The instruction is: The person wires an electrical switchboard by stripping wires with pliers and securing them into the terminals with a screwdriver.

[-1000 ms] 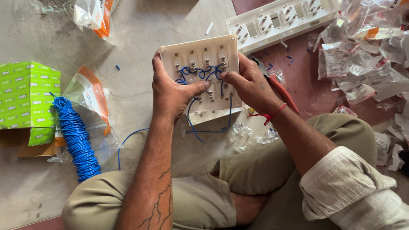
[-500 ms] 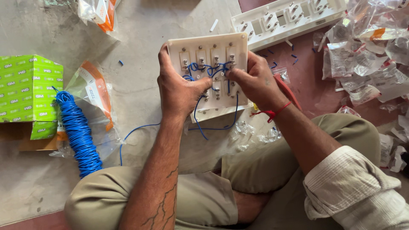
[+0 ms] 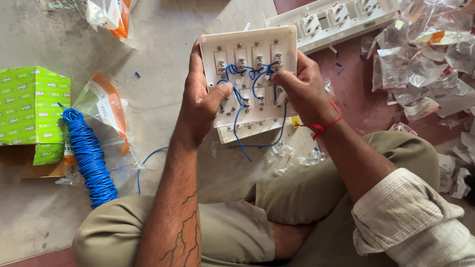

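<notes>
A white switch panel (image 3: 257, 49) is held up with its back toward me, showing rows of screw terminals linked by short blue wires (image 3: 242, 106). My left hand (image 3: 200, 106) grips the panel's left edge, thumb pressed on the terminals. My right hand (image 3: 304, 91), with a red thread at the wrist, holds the right side, fingertips on a blue wire near the upper terminals. A loose blue wire end hangs below the panel toward my lap.
A coil of blue wire (image 3: 89, 158) lies at the left beside a green box (image 3: 29, 109) and plastic packets (image 3: 106, 106). A second white switch panel (image 3: 336, 20) lies at the top right. Several empty clear wrappers (image 3: 430, 64) litter the floor at the right.
Both hands have lifted the panel slightly higher and closer. My right fingers have shifted up along the blue wires to the upper terminals.
</notes>
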